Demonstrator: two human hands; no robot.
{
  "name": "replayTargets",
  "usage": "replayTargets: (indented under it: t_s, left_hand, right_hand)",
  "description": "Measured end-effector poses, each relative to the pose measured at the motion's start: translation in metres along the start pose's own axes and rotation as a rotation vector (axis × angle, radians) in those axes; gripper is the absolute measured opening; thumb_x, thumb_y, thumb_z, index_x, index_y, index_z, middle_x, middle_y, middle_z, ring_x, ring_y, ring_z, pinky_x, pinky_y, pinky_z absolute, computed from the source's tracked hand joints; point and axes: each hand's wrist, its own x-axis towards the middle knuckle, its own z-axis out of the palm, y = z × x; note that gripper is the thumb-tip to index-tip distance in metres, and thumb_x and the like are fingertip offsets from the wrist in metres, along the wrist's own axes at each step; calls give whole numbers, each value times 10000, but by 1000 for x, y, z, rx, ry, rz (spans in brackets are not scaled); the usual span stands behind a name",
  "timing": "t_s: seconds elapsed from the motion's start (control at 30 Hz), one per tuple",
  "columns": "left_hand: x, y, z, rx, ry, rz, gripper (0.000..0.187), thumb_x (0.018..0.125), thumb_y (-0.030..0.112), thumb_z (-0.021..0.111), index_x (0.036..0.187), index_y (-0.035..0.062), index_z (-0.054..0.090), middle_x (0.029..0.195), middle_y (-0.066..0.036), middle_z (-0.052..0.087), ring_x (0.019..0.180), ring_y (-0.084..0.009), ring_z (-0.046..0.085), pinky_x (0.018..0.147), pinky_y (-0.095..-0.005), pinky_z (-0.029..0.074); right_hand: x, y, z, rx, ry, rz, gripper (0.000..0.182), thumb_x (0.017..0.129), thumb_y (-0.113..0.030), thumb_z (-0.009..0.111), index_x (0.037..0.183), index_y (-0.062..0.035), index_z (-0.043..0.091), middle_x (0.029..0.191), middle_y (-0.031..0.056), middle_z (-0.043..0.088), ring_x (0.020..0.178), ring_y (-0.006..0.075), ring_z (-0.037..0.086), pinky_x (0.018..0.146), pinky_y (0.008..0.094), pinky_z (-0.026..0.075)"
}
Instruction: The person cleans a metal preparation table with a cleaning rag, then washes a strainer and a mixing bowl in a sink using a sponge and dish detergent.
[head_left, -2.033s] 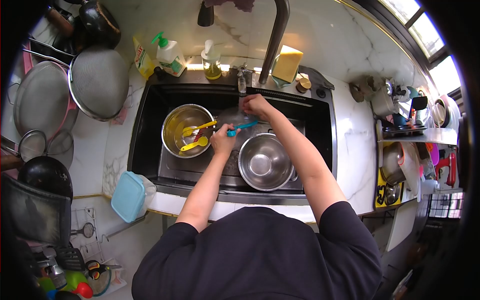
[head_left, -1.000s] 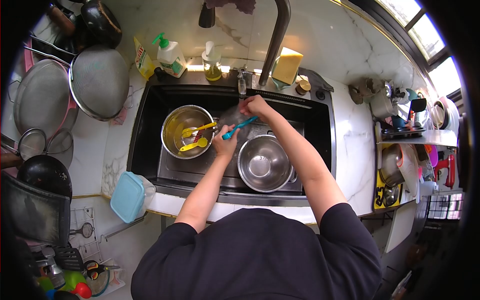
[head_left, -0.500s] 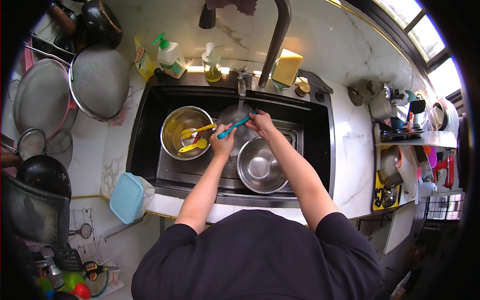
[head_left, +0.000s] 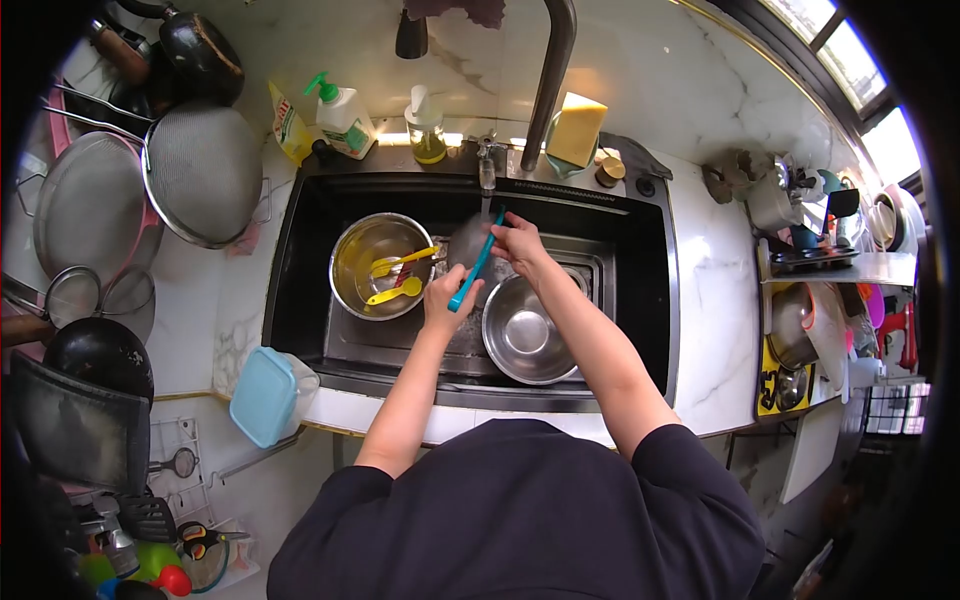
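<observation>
Head view: both hands over the black sink [head_left: 300, 250]. Left hand [head_left: 447, 295] grips lower end of teal utensil [head_left: 474, 264]; right hand [head_left: 517, 240] pinches its upper end, just under the tap. Steel bowl [head_left: 527, 340] below, pot [head_left: 380, 262] w/ yellow spoons to the left.

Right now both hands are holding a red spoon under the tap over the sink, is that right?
Not quite: the spoon is teal blue, not red. The head view shows the left hand gripping its lower end and the right hand at its upper end, under the tap over the sink.
</observation>
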Motion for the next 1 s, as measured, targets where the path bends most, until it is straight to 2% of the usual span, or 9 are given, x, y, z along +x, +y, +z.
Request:
replayTargets:
  t_s: [0.07,0.2,0.27,0.4,0.5,0.6,0.67,0.8,1.0]
  left_hand:
    - [-1,-4,4,-26,104,16,189,667,157,670,672,62,507,646,-114,591,579,-292,575,488,-357,439]
    - [-1,-9,4,-49,102,21,184,661,134,672,653,54,506,658,-117,596,564,-284,573,486,-352,439]
    - [-3,-13,4,-58,60,99,136,646,106,652,656,56,526,657,-88,596,578,-271,575,491,-336,440]
    - [-4,-12,3,-12,-94,183,88,621,67,618,678,68,551,667,-54,590,615,-260,580,512,-328,449]
    - [-6,-8,5,14,-285,172,142,596,32,590,729,79,572,734,-47,587,689,-251,582,581,-341,464]
    - [-7,-6,5,49,-443,109,171,584,24,600,743,78,573,747,-55,590,702,-248,586,594,-341,467]
    - [-7,-6,5,31,-460,50,169,579,10,596,734,72,572,731,-66,595,700,-243,595,601,-333,473]
    - [-8,-15,4,43,-476,-52,157,586,9,590,737,49,577,697,-88,609,678,-224,608,615,-313,483]
    - [-9,-21,8,72,-390,-87,164,626,19,559,783,44,597,733,-103,623,700,-235,616,632,-315,487]
  right_hand:
    - [-1,1,3,51,22,-27,541,785,-14,529,1269,-16,286,882,75,607,606,95,549,468,219,478]
    - [-3,0,-5,64,-17,13,415,789,-17,517,1183,-18,385,890,77,608,621,100,551,503,231,487]
    - [-6,2,-14,29,-50,64,312,799,-18,498,1106,-29,441,916,67,602,662,112,567,533,238,489]
    - [-15,9,-33,113,-107,68,334,805,-12,482,1133,-48,434,940,57,596,706,126,585,535,237,491]
    - [-20,11,-43,119,-135,60,397,810,-1,467,1195,-75,402,968,58,585,745,139,594,523,229,492]
    - [-20,21,-48,-33,-162,27,466,807,12,463,1250,-92,361,970,60,583,749,140,592,515,216,487]
    - [-21,28,-46,-29,-205,16,522,804,18,463,1289,-92,306,965,60,582,748,137,590,508,207,481]
    - [-32,42,-39,-69,-129,1,599,802,12,475,1328,-141,233,966,48,583,750,151,593,552,225,479]
    - [-30,53,-35,76,-77,0,577,806,17,467,1311,-146,240,1013,57,565,837,177,576,644,284,480]
